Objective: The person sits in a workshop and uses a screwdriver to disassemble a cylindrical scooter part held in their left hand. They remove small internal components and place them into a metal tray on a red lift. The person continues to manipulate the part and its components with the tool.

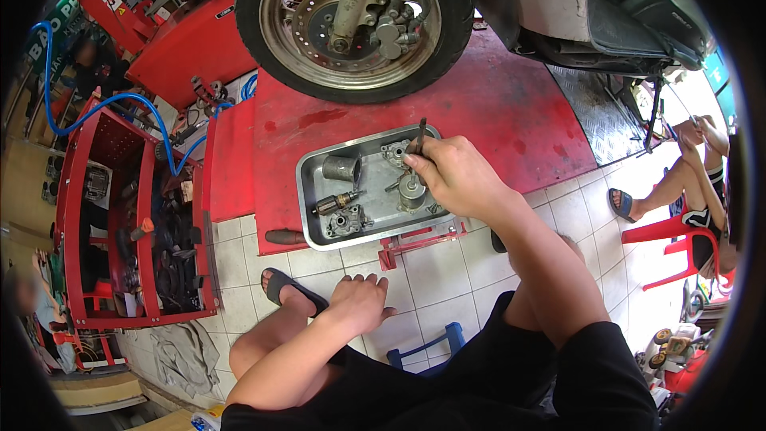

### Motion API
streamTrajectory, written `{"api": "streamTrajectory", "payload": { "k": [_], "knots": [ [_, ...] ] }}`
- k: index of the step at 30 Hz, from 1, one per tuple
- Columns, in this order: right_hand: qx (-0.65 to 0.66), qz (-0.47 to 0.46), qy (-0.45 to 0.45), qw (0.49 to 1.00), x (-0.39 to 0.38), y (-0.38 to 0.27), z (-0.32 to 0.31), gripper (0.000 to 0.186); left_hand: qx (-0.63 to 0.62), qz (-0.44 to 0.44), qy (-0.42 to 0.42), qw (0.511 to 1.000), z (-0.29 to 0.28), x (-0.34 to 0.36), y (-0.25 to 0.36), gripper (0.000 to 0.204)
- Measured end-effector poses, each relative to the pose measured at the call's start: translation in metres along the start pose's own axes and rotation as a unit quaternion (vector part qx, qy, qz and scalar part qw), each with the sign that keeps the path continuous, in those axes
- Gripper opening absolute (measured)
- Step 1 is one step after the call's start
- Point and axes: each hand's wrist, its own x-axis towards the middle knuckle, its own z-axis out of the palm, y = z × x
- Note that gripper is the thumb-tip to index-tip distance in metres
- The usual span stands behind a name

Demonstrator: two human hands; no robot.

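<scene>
A shallow metal tray (306, 191) lies on the red platform, with several parts in it. My right hand (459, 175) reaches over its right side, closed on a slim dark rod-like tool (422, 134) held roughly upright. Under the fingers sits a round metal part (412, 193); I cannot tell whether the tool touches it. A cast metal housing (394, 153) lies behind, partly hidden by the hand. On the tray's left are a metal sleeve (341, 168), a motor armature (335, 203) and another housing (346, 223). My left hand (359, 303) hangs over the tiles, fingers apart, holding nothing.
A motorcycle front wheel (255, 24) stands behind the tray on the red platform (511, 104). A brown tool handle (284, 236) lies left of the tray. A red tool cart (148, 223) with a blue hose (163, 132) stands left; a seated person (694, 168) is right.
</scene>
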Motion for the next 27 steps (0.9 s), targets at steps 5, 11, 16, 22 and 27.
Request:
{"api": "streamTrajectory", "payload": {
  "k": [5,11,16,22,27],
  "knots": [
    [-0.012,0.009,-0.001,1.0,-0.001,-0.003,-0.003,0.022,-0.002,0.0,-0.001,1.0,-0.002,0.0,0.001,0.058],
    [-0.009,-0.016,0.018,1.0,0.0,-0.007,-0.006,0.02,0.002,-0.003,-0.009,1.0,-0.002,0.001,0.002,0.058],
    [-0.003,-0.029,0.083,0.996,-0.001,-0.007,-0.004,0.018,0.001,-0.004,-0.008,1.0,0.0,0.001,0.001,0.058],
    [0.033,-0.039,0.096,0.994,0.001,0.0,-0.001,0.014,0.004,-0.004,-0.003,1.0,-0.001,0.001,0.001,0.058],
    [0.06,-0.048,0.109,0.991,0.002,0.006,0.002,0.015,0.002,-0.002,0.006,1.0,0.001,0.001,0.001,0.058]
  ]
}}
